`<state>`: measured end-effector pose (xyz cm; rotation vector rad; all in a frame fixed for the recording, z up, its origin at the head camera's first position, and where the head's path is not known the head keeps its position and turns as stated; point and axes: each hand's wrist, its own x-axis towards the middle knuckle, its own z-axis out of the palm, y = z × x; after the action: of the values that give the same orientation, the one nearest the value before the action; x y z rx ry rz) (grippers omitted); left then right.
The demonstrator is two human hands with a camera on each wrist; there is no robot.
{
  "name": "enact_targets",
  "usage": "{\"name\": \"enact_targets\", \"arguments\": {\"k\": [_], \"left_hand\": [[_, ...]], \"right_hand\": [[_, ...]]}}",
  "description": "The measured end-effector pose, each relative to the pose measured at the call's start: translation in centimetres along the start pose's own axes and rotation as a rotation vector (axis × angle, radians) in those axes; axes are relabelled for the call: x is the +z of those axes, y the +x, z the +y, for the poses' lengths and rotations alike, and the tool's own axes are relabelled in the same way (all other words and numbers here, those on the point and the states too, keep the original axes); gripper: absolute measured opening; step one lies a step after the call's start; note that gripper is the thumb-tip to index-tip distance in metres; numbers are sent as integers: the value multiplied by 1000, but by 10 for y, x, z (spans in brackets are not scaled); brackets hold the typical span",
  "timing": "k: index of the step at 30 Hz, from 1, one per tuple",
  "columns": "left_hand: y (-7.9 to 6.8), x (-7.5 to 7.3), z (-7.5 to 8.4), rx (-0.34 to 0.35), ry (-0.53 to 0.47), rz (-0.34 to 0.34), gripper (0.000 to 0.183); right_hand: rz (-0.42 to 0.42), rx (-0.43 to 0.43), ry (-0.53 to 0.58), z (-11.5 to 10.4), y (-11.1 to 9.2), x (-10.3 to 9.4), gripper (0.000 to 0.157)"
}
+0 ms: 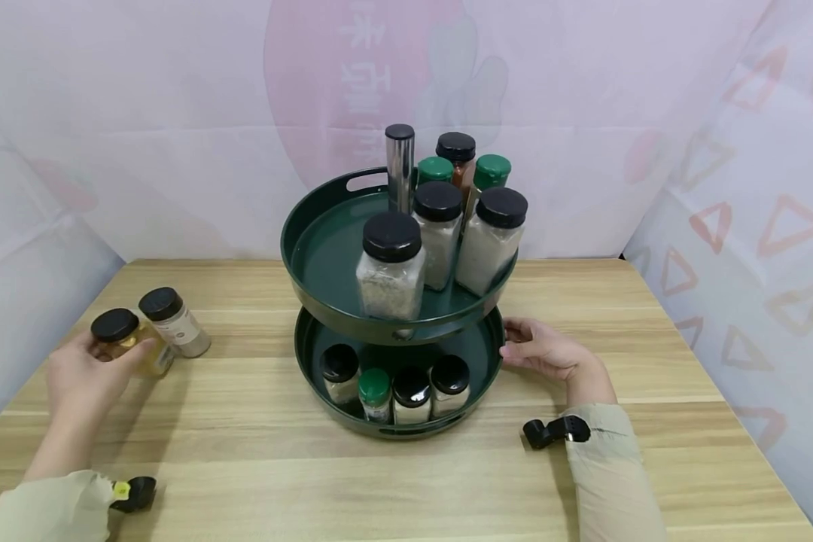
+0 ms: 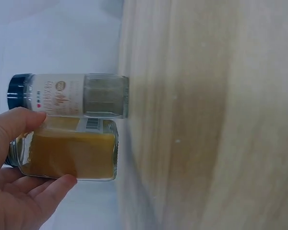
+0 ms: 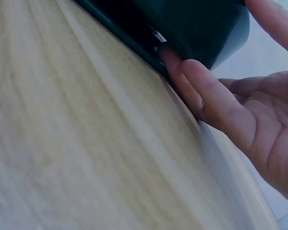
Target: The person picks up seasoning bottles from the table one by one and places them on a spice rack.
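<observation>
My left hand (image 1: 91, 373) grips a glass spice jar (image 2: 69, 153) of yellow powder with a black lid, thumb on one side and fingers on the other. Right beside it stands a labelled spice jar (image 1: 179, 324) with grey-beige contents. A dark green two-tier spice rack (image 1: 325, 226) stands mid-table. My right hand (image 1: 545, 350) holds the right side of its lower tier; in the right wrist view, fingertips reach by the tray's bottom edge and the thumb lies on its wall. Whether the yellow jar touches the table is hard to tell.
On the upper tier, several jars with black or green lids (image 1: 391, 237) crowd the right side, beside a shiny metal post (image 1: 400, 165). Several small jars (image 1: 412, 391) line the lower tier's front. A printed cloth (image 1: 196, 135) hangs behind the wooden table (image 1: 325, 489).
</observation>
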<state>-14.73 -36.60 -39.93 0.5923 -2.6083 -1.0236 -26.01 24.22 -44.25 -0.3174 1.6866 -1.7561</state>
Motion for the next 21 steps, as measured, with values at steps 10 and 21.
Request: {"name": "enact_targets", "arguments": {"k": [10,21], "left_hand": [[-13,-10,16,48,-89,48,24],[-22,-12,25,79,-76,-27,25]], "right_hand": [[-1,-2,-17,-2,0,1,79],[-2,-2,-18,-1,0,0,78]]}}
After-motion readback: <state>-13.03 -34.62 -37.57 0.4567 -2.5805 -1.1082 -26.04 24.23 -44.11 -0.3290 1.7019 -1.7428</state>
